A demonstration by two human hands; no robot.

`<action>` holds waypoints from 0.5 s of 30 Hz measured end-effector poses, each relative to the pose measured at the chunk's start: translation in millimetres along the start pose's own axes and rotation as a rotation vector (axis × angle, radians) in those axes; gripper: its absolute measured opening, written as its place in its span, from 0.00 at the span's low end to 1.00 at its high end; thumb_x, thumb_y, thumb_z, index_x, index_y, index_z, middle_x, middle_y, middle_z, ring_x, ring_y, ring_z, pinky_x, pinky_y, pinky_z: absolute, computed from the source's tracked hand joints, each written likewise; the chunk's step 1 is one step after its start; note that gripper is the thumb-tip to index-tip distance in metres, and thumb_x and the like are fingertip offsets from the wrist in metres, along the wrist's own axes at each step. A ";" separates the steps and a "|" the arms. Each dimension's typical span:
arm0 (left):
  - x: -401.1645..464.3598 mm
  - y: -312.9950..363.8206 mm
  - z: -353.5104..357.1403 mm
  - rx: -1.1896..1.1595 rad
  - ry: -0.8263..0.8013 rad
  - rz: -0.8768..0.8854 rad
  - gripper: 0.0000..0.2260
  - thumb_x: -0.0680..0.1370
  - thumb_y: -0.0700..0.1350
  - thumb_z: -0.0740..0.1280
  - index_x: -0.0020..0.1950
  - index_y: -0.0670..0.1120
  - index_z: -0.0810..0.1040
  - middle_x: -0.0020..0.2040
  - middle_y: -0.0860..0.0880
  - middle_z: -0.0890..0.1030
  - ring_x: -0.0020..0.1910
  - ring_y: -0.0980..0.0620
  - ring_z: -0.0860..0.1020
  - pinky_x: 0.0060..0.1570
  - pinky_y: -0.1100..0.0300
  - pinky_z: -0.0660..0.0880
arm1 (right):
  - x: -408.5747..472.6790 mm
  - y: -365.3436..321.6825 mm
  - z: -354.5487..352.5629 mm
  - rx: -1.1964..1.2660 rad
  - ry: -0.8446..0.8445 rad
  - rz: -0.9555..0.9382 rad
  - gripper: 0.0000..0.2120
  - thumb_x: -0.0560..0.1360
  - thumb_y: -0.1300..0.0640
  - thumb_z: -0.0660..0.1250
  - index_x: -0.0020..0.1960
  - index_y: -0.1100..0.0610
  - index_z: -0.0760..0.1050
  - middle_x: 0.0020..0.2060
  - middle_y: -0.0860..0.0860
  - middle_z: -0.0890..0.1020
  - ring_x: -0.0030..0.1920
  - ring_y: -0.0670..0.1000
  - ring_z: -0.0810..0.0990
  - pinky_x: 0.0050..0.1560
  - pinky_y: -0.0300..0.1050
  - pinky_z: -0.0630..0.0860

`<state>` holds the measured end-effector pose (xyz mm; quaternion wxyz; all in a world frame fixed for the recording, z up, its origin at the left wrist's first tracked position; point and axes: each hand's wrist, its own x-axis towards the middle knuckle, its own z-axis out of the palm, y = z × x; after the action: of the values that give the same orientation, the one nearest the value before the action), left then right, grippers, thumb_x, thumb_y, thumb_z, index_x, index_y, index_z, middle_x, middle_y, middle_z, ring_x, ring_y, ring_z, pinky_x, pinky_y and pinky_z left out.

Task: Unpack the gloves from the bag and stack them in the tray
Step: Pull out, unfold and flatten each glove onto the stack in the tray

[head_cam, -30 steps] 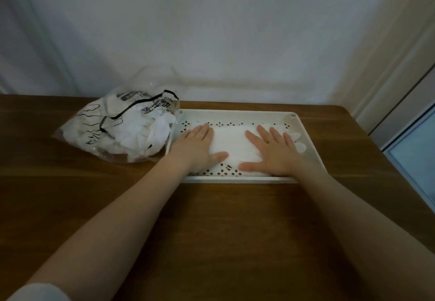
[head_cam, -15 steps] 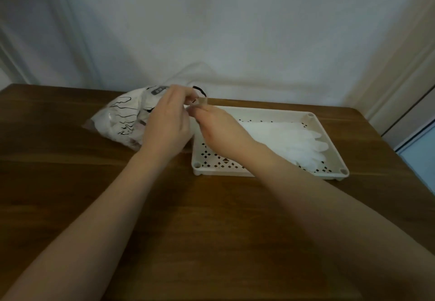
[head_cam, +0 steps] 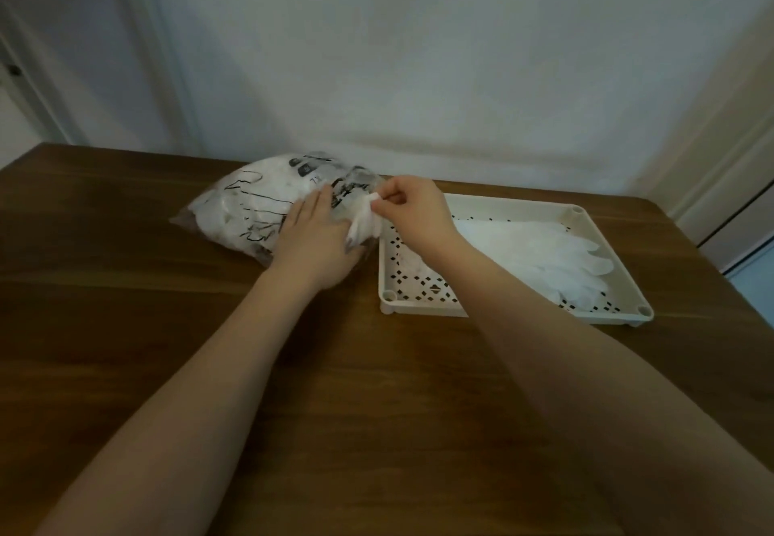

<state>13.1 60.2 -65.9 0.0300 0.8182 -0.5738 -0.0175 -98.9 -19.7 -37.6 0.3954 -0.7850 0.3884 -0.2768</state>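
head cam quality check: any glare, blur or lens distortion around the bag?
Head view: dim, flat light, no hard shadows. Wide-angle bending shows at the wall edges. The bag shows faint sheen, no blown-out glare, and its print is too soft to read. The white gloves blend into the pale tray, with low contrast.

**Wooden table with a bag and a tray**

A dark brown wooden table (head_cam: 176, 326) is seen, its grain running from side to side. Two things are carried directly on it. A clear plastic bag (head_cam: 251, 209) with black printing, filled with white material, is laid toward the far edge. A cream perforated tray (head_cam: 423, 307) is set just beside the bag, on its right, and is raised on small corner feet. Nearer than the bag, only bare wood is shown.
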 end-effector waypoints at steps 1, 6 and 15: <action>1.8 -5.3 3.2 0.032 -0.024 -0.035 0.26 0.79 0.60 0.53 0.76 0.52 0.57 0.77 0.42 0.40 0.76 0.44 0.40 0.72 0.50 0.39 | -0.8 -2.9 -2.1 0.053 0.008 0.005 0.06 0.75 0.62 0.67 0.51 0.59 0.78 0.42 0.49 0.79 0.44 0.47 0.77 0.49 0.40 0.75; 11.5 -32.2 13.8 -0.028 -0.068 -0.285 0.24 0.81 0.54 0.49 0.77 0.48 0.55 0.76 0.40 0.38 0.75 0.41 0.38 0.73 0.45 0.39 | -2.7 -16.4 -21.5 0.592 -0.060 0.091 0.10 0.78 0.67 0.59 0.52 0.56 0.76 0.45 0.52 0.79 0.47 0.49 0.79 0.49 0.41 0.78; -9.4 22.8 -31.3 -0.959 0.297 0.016 0.14 0.82 0.49 0.51 0.62 0.49 0.73 0.58 0.56 0.75 0.57 0.57 0.72 0.53 0.62 0.69 | -9.3 -1.7 -48.8 0.951 -0.072 0.199 0.14 0.76 0.73 0.55 0.48 0.57 0.74 0.37 0.52 0.77 0.34 0.49 0.77 0.34 0.41 0.75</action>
<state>-9.5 62.2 -33.2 0.4842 0.7016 -0.4969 -0.1625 -139.5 -31.2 -11.3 0.7481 -0.4854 0.2779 -0.3571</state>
